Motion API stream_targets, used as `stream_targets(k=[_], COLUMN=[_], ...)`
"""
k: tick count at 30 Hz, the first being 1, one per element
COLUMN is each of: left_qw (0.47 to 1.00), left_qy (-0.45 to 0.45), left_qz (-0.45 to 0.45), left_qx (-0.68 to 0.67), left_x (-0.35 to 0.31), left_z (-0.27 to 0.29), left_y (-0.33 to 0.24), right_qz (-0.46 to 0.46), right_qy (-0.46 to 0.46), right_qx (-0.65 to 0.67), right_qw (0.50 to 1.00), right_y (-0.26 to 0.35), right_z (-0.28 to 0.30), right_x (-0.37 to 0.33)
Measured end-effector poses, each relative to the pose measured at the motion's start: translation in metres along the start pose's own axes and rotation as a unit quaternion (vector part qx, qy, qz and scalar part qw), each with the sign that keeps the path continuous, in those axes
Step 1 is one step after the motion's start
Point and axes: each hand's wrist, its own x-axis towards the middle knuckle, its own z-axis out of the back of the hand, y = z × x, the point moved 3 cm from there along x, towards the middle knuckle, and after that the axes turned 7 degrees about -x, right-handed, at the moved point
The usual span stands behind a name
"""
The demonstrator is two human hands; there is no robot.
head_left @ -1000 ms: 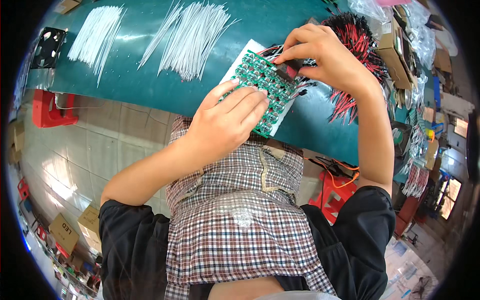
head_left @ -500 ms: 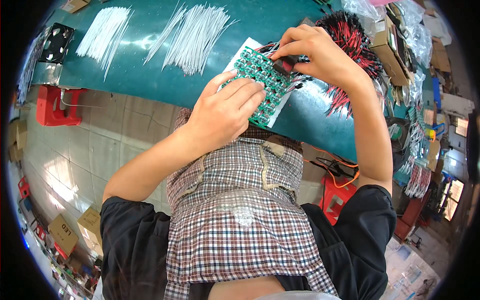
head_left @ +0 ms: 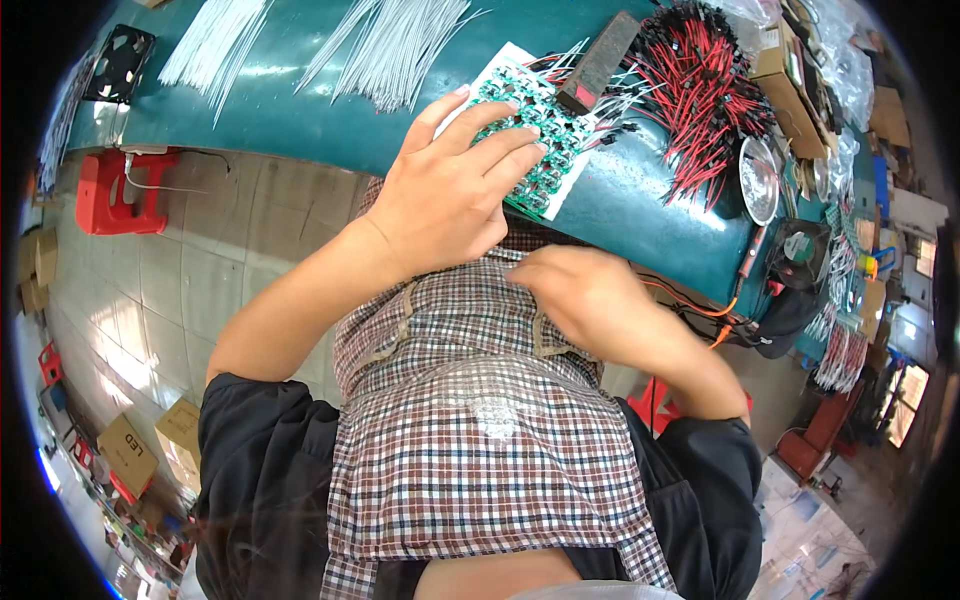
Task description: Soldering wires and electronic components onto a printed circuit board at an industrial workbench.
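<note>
A green circuit board panel (head_left: 545,190) with many small round parts lies on a white sheet (head_left: 567,198) near the table's front edge. My left hand (head_left: 450,190) rests across its left side, fingers stretched out and spread over the board. A dark rectangular bar (head_left: 600,65) sits at the board's far right corner, over thin wires. My right hand (head_left: 590,295) is away from the board, low in front of the checked apron (head_left: 480,360). It is curled and slightly blurred; its fingers are mostly hidden, so I cannot tell whether it holds anything.
White wire bundles (head_left: 400,60) lie at the far left, beside a black fan (head_left: 120,65). Right of the board is a heap of red and black wires (head_left: 695,100). A soldering iron (head_left: 750,255) with an orange cord is at the right edge, near a cardboard box (head_left: 790,95).
My right hand has let go of the dark bar and come down toward the apron. The bar stays at the board's corner. My left hand remains on the board.
</note>
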Motion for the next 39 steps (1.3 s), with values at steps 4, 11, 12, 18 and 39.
stream_targets(k=[4, 11, 12, 18, 39], left_qw=[1.000, 1.000, 1.000, 0.900, 0.851], left_qy=[0.007, -0.015, -0.024, 0.310, -0.318], left_qz=[0.006, 0.013, 0.001, 0.215, 0.273], left_qx=[0.014, 0.006, 0.006, -0.219, -0.316], left_x=[-0.002, -0.002, -0.001, -0.038, -0.120], left_z=[-0.001, 0.003, 0.007, 0.000, 0.219], left_y=[0.000, -0.011, -0.016, -0.053, 0.012], right_qz=[-0.099, -0.200, -0.185, -0.185, 0.030], right_qy=[-0.052, -0.033, -0.034, -0.157, -0.083], right_qx=[-0.117, -0.314, -0.290, -0.050, 0.295], right_qw=[0.987, 0.927, 0.938, 0.969, 0.952], right_y=[-0.034, -0.077, -0.065, -0.024, 0.035], right_z=[-0.066, -0.089, -0.075, -0.032, 0.048], right_x=[-0.027, -0.059, -0.058, -0.083, -0.043])
